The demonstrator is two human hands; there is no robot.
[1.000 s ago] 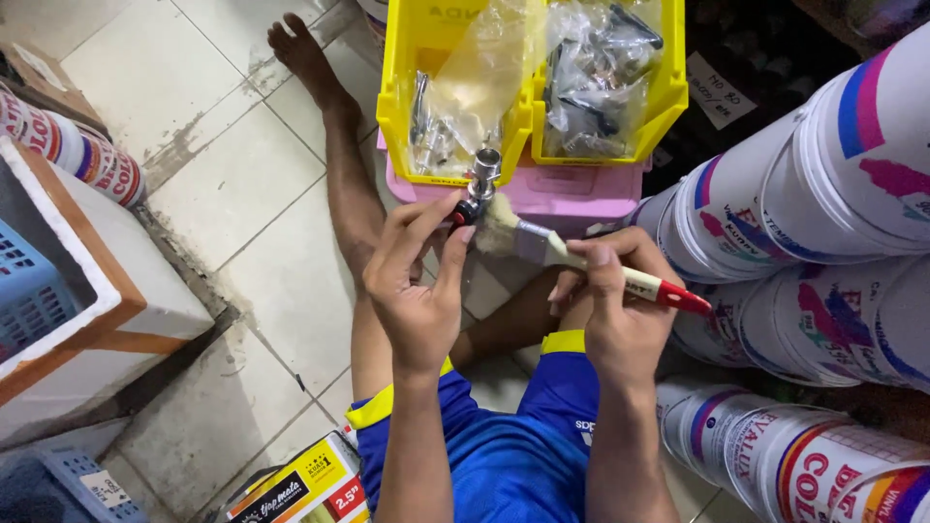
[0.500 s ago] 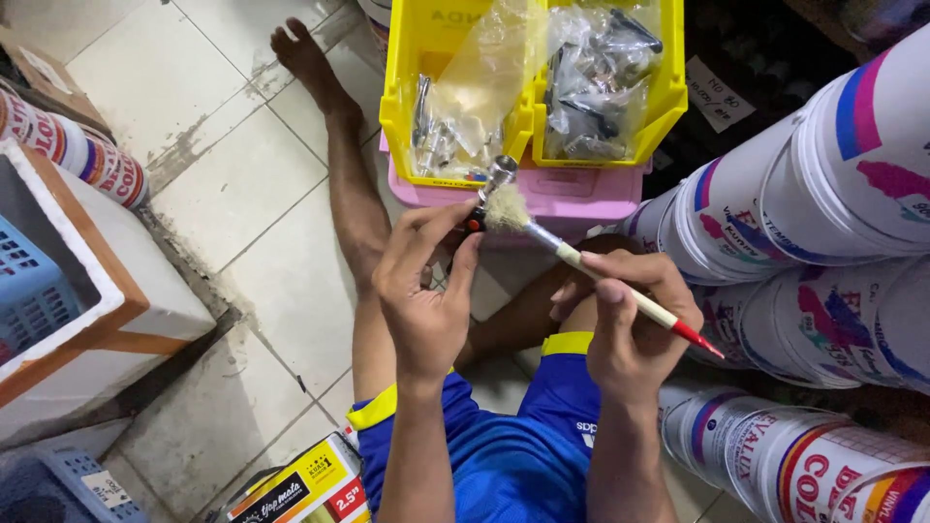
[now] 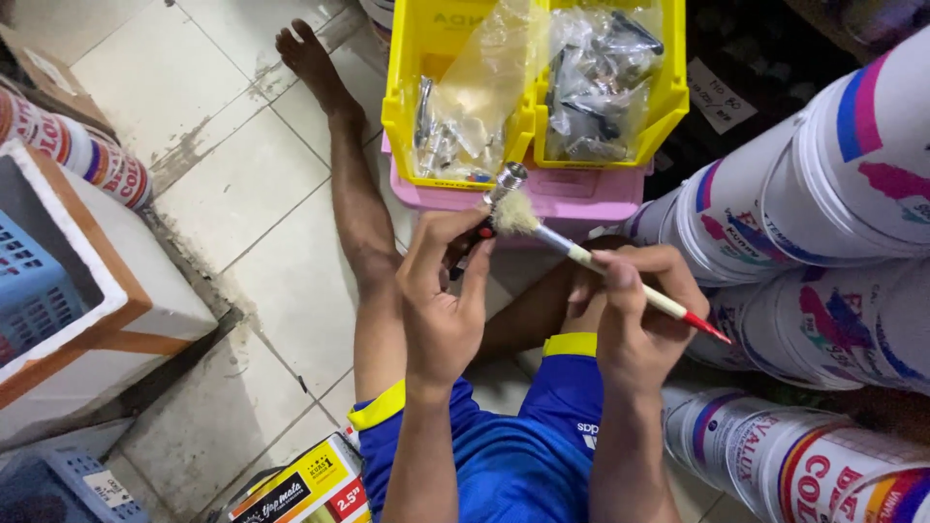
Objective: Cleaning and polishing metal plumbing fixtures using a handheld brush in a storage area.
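Note:
My left hand [image 3: 441, 291] grips a small metal fitting [image 3: 502, 184] with a threaded silver end that points up and away. My right hand [image 3: 635, 315] holds a paintbrush [image 3: 591, 261] with pale bristles, a cream handle and a red tip. The bristles rest against the fitting just above my left fingers. Both hands hover over my lap, in front of two yellow bins [image 3: 412, 107] that sit on a pink bin [image 3: 562, 199]. Clear plastic bags of metal parts [image 3: 596, 77] fill the yellow bins.
Stacked white paint buckets [image 3: 823, 223] crowd the right side. A white and orange box [image 3: 116, 310] with a blue basket [image 3: 29, 281] inside stands at left, with cans [image 3: 77, 150] behind it. My bare leg [image 3: 354, 184] stretches across the tiled floor. A yellow carton [image 3: 300, 484] lies near my knee.
The brush has swung from lying flat beside the fitting to slanting down-right, its bristles now on the fitting's upper part. My left hand stays in place on the fitting.

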